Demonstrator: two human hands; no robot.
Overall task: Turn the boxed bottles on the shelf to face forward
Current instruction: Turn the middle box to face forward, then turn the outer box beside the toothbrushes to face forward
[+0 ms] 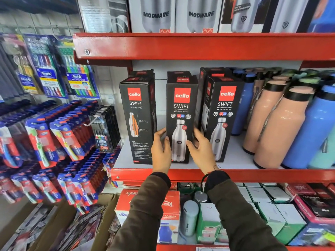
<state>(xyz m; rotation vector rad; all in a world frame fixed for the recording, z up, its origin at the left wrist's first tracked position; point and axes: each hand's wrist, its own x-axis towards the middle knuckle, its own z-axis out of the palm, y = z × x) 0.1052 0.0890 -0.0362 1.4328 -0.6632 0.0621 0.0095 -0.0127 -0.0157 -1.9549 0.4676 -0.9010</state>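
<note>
Three black Cello Swift bottle boxes stand in a row on the white shelf (233,160). The left box (137,116) shows a side panel with a cutaway bottle drawing and small text. The middle box (181,109) shows its front with a steel bottle picture. My left hand (160,151) grips its lower left edge and my right hand (201,149) grips its lower right edge. The right box (223,115) also shows its front and stands just beyond my right hand. More black boxes stand behind the row.
Peach and blue loose bottles (282,124) crowd the shelf to the right. A red shelf lip (181,46) with Modware boxes runs overhead. Hanging toothbrush packs (59,133) fill the left. Assorted boxes (262,209) sit on the shelf below.
</note>
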